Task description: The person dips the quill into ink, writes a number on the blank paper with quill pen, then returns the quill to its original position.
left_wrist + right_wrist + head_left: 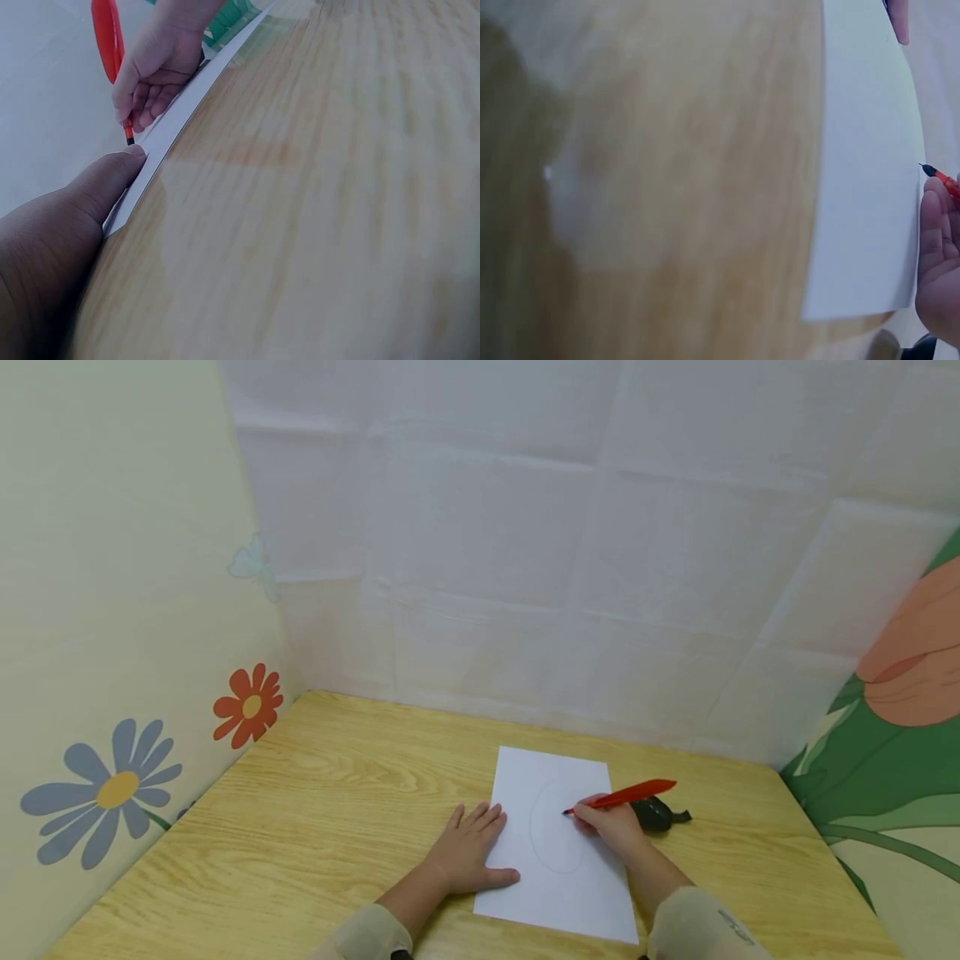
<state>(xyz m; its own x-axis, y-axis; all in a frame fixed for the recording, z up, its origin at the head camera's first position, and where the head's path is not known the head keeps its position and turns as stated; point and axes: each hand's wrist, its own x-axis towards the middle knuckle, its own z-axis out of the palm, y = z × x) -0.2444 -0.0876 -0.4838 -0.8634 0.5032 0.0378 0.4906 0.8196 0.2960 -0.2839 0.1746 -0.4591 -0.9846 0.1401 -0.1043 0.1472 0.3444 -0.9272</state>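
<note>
A white sheet of paper (551, 910) lies on the wooden table, bearing a faint, thin oval line (531, 828). My right hand (619, 832) pinches a red feather-shaped pen (637, 791) near its dark tip. That tip is over the paper by the oval's upper right; whether it touches the sheet I cannot tell. Spread flat, my left hand (467, 858) rests across the sheet's left edge, its thumb on the paper. In the left wrist view the pen (109, 41) stands tilted above the left thumb (105, 180). The right wrist view shows its black tip (928, 170).
Beyond my right hand sits a glossy black rounded object (652, 814) with a short stub. The wood-grain table (360, 777) meets a creased white cloth (487, 568) at the back. Flower-patterned panels (120, 610) flank both sides.
</note>
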